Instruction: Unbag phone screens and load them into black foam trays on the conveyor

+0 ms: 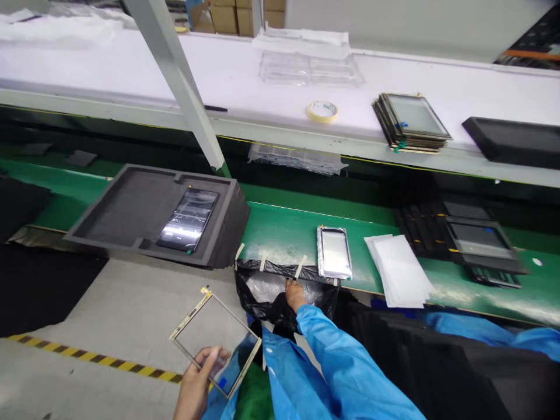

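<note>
Working at green-topped workbench (pixel 284 239), 12 o'clock. Black plastic bag (pixel 258 300) hangs off edge. Touch-panel glass (pixel 214 338), 7 o'clock, pinched by frame in closed left hand (pixel 196 379), likely sparing surface; right hand (pixel 296 295) on bag rim, grip unclear; tape strips (pixel 265 262) keep bag open.

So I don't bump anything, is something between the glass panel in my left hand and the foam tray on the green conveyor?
Nothing visible does: only the grey floor lies between the glass panel in the left hand and the foam tray. The black plastic bag sits to the right.
</note>
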A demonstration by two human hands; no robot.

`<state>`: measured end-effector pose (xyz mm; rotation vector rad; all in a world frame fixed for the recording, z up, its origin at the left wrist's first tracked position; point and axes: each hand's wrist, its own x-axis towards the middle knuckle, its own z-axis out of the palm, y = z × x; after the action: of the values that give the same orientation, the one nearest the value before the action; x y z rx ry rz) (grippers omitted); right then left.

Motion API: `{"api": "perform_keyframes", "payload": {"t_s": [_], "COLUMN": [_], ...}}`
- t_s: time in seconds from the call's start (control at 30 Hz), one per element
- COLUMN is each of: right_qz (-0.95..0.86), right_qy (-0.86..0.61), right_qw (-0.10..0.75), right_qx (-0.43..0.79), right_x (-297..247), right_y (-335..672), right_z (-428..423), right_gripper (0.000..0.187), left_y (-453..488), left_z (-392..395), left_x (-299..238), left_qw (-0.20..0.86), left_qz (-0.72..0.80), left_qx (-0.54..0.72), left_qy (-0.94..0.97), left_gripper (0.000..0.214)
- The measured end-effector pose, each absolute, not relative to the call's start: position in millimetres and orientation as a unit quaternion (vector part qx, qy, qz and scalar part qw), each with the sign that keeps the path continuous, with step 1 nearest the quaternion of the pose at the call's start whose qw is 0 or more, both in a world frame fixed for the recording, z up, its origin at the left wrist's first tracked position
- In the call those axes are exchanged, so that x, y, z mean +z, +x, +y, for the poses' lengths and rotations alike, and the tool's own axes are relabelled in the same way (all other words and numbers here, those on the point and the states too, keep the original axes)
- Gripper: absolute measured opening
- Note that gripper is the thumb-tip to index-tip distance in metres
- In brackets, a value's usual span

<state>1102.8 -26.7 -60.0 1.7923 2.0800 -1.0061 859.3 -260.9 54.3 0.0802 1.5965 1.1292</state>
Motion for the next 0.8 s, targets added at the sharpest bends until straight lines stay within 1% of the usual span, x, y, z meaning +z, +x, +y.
{"api": "perform_keyframes", "payload": {"t_s": [0.07,0.1,0.13,0.17,0.23,0.3,0.4,0.47,0.53,0.6,0.67,0.73,0.8], "right_qz": [0.686,0.677,0.667,0.651,0.604,0.556,0.521,0.503,0.505,0.513,0.525,0.545,0.555], "right_qy": [0.619,0.614,0.597,0.567,0.478,0.42,0.47,0.505,0.528,0.548,0.557,0.565,0.593], "right_qw": [0.106,0.093,0.062,0.013,-0.123,-0.24,-0.335,-0.39,-0.447,-0.506,-0.551,-0.562,-0.547], "right_qx": [-0.368,-0.394,-0.441,-0.505,-0.626,-0.676,-0.629,-0.583,-0.516,-0.425,-0.333,-0.26,-0.203], "right_x": [-43,-33,-21,-7,22,51,90,120,157,202,251,298,337], "right_y": [1109,1112,1114,1116,1118,1123,1141,1167,1203,1243,1280,1309,1328], "right_z": [-44,-54,-65,-76,-97,-112,-113,-97,-67,-24,28,88,149], "right_gripper": [0.03,0.032,0.035,0.038,0.043,0.051,0.055,0.057,0.064,0.072,0.073,0.066,0.057], "left_y": [870,876,882,889,904,922,951,969,984,995,1002,1005,1005], "left_z": [-245,-237,-227,-217,-195,-172,-143,-129,-122,-120,-122,-126,-128], "left_x": [60,63,67,71,79,90,111,125,135,137,131,118,103], "left_qw": [0.572,0.576,0.578,0.58,0.588,0.6,0.642,0.68,0.706,0.715,0.711,0.702,0.691], "left_qz": [0.662,0.657,0.653,0.649,0.632,0.603,0.54,0.489,0.445,0.43,0.442,0.464,0.488], "left_qx": [0.481,0.48,0.479,0.477,0.471,0.467,0.469,0.475,0.481,0.479,0.476,0.476,0.48], "left_qy": [0.061,0.078,0.098,0.124,0.183,0.242,0.277,0.271,0.269,0.273,0.268,0.256,0.232], "left_gripper": [0.051,0.051,0.051,0.05,0.048,0.043,0.042,0.049,0.054,0.053,0.054,0.058,0.063]}}
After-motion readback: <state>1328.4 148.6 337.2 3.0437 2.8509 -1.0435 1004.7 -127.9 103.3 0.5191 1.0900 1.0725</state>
